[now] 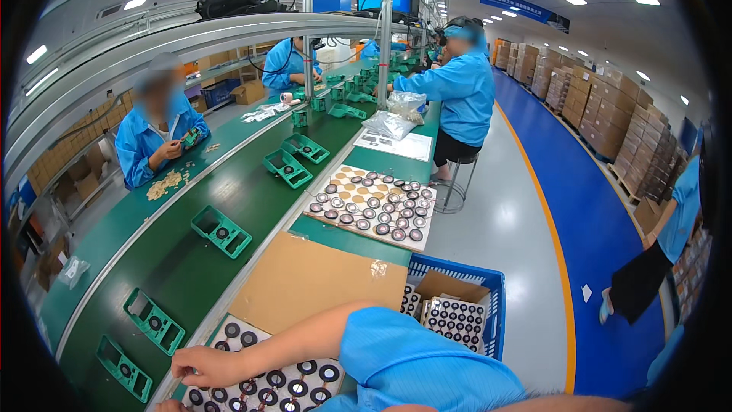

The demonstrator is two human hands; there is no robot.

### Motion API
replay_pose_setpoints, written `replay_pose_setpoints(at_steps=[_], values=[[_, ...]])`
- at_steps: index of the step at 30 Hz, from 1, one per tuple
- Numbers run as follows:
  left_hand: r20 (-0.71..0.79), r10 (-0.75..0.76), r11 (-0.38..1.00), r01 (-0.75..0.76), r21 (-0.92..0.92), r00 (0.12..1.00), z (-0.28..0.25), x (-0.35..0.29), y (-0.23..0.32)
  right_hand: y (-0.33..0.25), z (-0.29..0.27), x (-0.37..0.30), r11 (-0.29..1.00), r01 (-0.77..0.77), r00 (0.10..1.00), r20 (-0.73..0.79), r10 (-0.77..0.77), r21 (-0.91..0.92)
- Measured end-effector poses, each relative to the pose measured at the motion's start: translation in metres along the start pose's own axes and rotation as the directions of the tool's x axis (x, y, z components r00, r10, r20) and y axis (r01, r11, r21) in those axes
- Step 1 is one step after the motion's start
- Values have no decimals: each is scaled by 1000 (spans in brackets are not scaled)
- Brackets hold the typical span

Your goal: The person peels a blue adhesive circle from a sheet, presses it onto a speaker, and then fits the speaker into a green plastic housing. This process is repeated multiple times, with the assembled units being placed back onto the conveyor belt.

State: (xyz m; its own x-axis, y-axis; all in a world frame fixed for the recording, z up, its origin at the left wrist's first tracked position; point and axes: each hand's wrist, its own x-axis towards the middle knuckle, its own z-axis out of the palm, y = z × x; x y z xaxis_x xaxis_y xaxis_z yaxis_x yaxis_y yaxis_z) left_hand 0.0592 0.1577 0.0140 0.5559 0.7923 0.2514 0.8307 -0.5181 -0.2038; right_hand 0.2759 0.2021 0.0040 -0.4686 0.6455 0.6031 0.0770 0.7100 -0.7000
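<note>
My right hand reaches across the front of the bench, its fingers bent together over the near belt edge. What they hold, if anything, is hidden. Beneath the wrist lies a white foam tray with rows of small round black speakers. Only a sliver of my left hand shows at the lower edge, its fingers cut off. Left of my hands, two green plastic housings rest on the dark green conveyor belt, each with a round black part in it.
A brown cardboard sheet lies beyond the tray, then a board of loose wired speakers. A blue crate with more speaker trays stands at right. Farther housings sit along the belt. Co-workers in blue sit across and ahead.
</note>
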Motion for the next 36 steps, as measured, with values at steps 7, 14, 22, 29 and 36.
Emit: replay_pose_setpoints(at_steps=[7, 14, 22, 29, 36], values=[[57, -431, 315, 209, -926, 900, -36, 0, 12, -1, 3, -3, 523, -506, 858, 334, 391, 686], [-800, 337, 193, -868, -457, 496, -23, 20, -2, -1, 12, -10, 30, -730, 680, 730, -69, 683], [192, -422, 57, 238, -970, 886, -52, -3, 38, -38, 6, -8, 689, -283, 957, 248, 152, 667], [388, -259, -307, 306, -901, 884, -38, -10, 24, -38, 11, -12, 921, 356, 929, -48, -367, -156], [382, -338, -175, 342, -923, 860, -38, -12, 23, -25, 18, -16, 911, 273, 961, 52, -270, -309]])
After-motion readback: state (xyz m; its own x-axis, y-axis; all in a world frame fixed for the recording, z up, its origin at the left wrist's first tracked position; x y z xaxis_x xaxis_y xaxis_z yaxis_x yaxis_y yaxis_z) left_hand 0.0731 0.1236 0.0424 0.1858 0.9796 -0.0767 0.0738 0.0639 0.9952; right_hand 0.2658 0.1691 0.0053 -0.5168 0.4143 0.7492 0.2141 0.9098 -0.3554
